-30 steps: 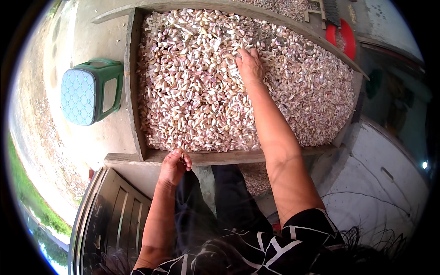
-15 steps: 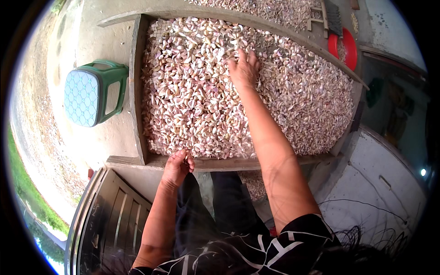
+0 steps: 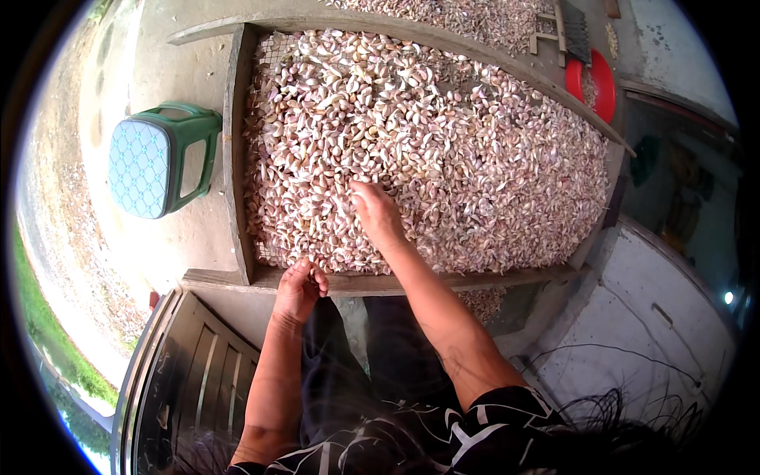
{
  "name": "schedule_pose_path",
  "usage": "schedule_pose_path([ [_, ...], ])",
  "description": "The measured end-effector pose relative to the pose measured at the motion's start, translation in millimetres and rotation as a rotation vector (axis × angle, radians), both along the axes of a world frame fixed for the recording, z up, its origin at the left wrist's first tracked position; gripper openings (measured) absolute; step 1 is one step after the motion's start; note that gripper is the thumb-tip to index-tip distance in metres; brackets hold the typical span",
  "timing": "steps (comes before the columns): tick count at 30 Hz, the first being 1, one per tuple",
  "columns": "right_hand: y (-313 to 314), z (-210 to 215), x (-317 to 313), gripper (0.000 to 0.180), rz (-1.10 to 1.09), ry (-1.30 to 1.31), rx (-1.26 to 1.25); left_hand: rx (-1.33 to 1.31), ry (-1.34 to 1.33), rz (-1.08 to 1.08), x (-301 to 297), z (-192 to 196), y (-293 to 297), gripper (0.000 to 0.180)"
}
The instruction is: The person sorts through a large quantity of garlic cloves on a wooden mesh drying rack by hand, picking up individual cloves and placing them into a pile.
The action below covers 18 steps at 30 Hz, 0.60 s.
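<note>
Garlic cloves cover a wire-mesh screen set in a wooden frame. They look larger on the left and smaller and denser toward the right. My right hand is over the cloves left of the middle, its fingers curled together and pointing left; their tips are partly hidden. At the near edge of the frame, my left hand is closed with the knuckles up by the wood. A dark bit shows between its fingers, too small to name.
A green plastic stool with a light-blue quilted top stands left of the frame. Beyond the far rail, more garlic lies on the ground, near a red basin and a small wooden stool. A panelled door is at lower left.
My right hand has come back toward me and to the left across the cloves, its spread fingers now curled in. The left hand has shifted slightly left and stays closed.
</note>
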State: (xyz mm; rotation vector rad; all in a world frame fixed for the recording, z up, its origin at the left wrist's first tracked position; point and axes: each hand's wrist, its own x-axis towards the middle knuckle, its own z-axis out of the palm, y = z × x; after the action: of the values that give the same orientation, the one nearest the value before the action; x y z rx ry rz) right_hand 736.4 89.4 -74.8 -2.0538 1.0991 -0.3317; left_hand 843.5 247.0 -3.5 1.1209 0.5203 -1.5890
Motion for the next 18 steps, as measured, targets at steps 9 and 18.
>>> schedule_pose_path([
  [9,-52.5,21.9,-61.3,0.014,-0.355,0.089,0.08,-0.027,-0.004,-0.002,2.4,4.7,7.2,0.026],
  [18,-106.9,27.6,12.0,0.018,-0.115,0.494,-0.006,0.01,-0.01,0.016,2.1,-1.1,19.5,0.027],
])
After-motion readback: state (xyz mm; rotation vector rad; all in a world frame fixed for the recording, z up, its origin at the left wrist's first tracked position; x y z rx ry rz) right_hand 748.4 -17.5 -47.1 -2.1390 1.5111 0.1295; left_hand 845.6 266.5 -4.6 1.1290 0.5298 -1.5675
